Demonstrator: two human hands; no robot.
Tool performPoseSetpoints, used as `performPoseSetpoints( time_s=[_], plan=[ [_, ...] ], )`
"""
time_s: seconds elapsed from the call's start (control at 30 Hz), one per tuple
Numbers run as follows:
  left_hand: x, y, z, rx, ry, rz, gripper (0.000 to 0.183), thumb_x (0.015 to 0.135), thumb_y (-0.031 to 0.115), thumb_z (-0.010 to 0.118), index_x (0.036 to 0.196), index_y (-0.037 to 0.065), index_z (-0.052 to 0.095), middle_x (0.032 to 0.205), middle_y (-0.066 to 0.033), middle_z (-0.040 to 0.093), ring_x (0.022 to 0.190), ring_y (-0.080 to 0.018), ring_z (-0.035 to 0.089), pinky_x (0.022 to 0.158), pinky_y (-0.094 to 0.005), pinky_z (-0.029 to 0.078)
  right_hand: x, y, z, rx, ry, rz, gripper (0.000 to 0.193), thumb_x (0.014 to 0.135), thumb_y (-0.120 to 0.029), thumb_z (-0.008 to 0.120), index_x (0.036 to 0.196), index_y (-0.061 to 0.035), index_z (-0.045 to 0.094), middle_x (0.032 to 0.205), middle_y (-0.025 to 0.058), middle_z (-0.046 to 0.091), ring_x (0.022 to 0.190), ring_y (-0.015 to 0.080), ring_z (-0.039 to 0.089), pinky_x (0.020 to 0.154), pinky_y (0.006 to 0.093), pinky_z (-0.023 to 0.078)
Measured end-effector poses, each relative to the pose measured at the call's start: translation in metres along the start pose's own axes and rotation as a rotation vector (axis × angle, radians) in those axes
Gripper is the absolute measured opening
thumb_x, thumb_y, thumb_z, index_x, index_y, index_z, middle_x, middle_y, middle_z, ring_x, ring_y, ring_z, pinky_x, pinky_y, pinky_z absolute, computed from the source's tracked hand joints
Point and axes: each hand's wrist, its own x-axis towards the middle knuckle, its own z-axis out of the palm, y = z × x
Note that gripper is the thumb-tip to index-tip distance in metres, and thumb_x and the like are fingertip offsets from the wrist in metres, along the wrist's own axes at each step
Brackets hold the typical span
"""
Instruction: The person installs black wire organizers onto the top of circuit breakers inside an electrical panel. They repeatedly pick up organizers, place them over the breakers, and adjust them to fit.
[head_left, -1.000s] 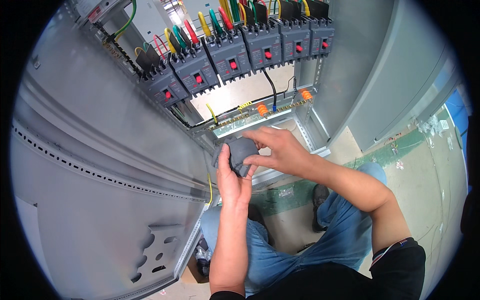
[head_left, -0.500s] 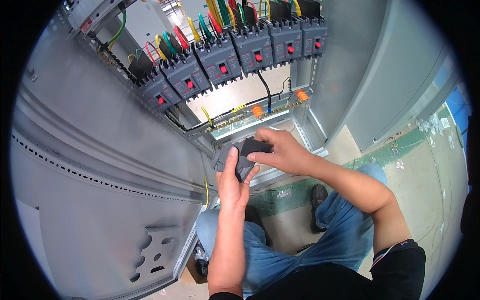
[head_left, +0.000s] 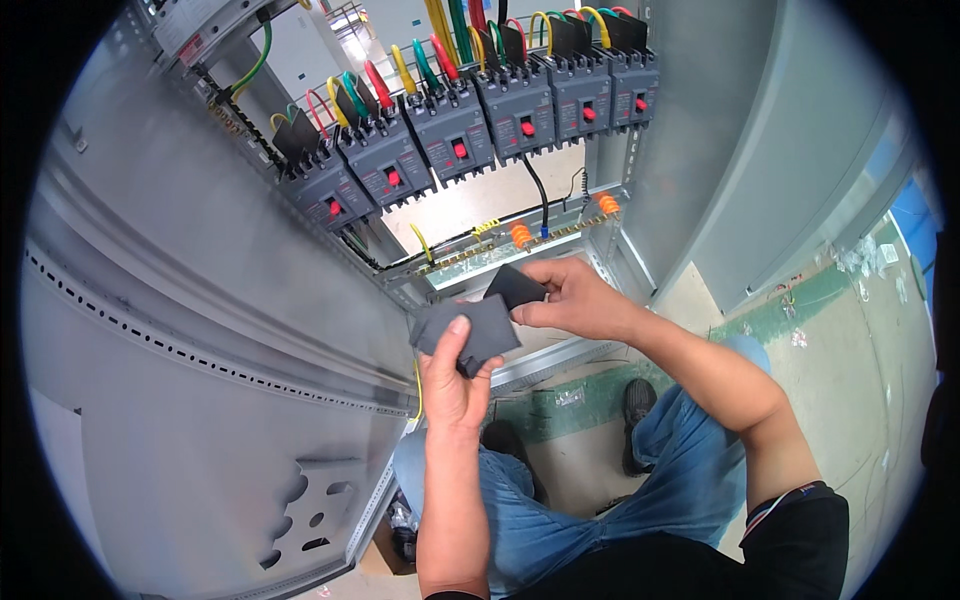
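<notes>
My left hand grips a small stack of flat dark-grey plastic phase barriers, thumb on top and fingers underneath. The stack is slightly fanned out. In my right hand a single black phase barrier is pinched between thumb and fingers, just beyond the stack's upper right corner. Whether its lower edge touches the stack I cannot tell. Beyond both hands runs a row of grey circuit breakers with red toggles. Similar black barriers stand upright among the wires at their tops.
Below the breakers lies a copper bar with orange insulators. A grey cabinet panel rises on the left, another panel on the right. Plastic scraps litter the floor at right. A cardboard box sits at lower left.
My right hand has shifted slightly right, drawing its barrier off the stack. My left hand has moved a little left and down, and more of the stack's top face shows.
</notes>
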Motion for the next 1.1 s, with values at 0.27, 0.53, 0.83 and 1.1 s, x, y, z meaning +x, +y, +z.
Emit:
performPoseSetpoints(
  time_s=[0.27,0.53,0.83,1.1],
  plan=[
    [-0.006,0.0,-0.001,-0.014,-0.129,-0.033,0.04,0.093,0.016,0.074,0.13,0.006,0.062,0.114,-0.0092,0.071,0.088,-0.0204,0.074,0.054,-0.032,0.063,0.013,-0.002,0.005,0.236,0.035,0.011,0.016,0.087,-0.005,0.067,0.102,0.0016,0.065,0.089,0.0059,0.069,0.077,0.014,0.07,0.064,0.0289,0.06],
    [-0.008,0.017,-0.012,0.117,-0.145,-0.098,0.038,0.093,0.015,0.073,0.128,0.003,0.064,0.113,-0.011,0.071,0.084,-0.02,0.073,0.049,-0.0321,0.057,0.01,0.001,0.004,0.046,-0.046,0.069,0.013,0.09,-0.008,0.071,0.095,-0.0043,0.059,0.073,-0.0022,0.058,0.061,0.0045,0.053,0.053,0.0238,0.042],
    [-0.005,0.0,-0.009,-0.119,-0.18,-0.148,0.039,0.095,0.016,0.072,0.131,0.008,0.061,0.111,-0.006,0.069,0.085,-0.0165,0.071,0.05,-0.0297,0.057,0.017,0.019,0.052,0.341,0.007,0.057,0.042,0.107,-0.027,0.058,0.143,-0.0043,0.059,0.13,0.0105,0.07,0.12,0.0161,0.064,0.107,0.0342,0.048],
    [0.01,0.009,-0.022,-0.173,0.14,0.049,0.034,0.094,0.02,0.077,0.124,0.01,0.064,0.11,-0.0048,0.071,0.091,-0.0159,0.071,0.06,-0.031,0.059,0.093,0.029,0.059,-0.15,0.228,-0.099,0.028,0.11,-0.031,0.055,0.12,-0.0059,0.062,0.097,0.0084,0.074,0.086,0.0178,0.069,0.072,0.0329,0.051]
  ],
)
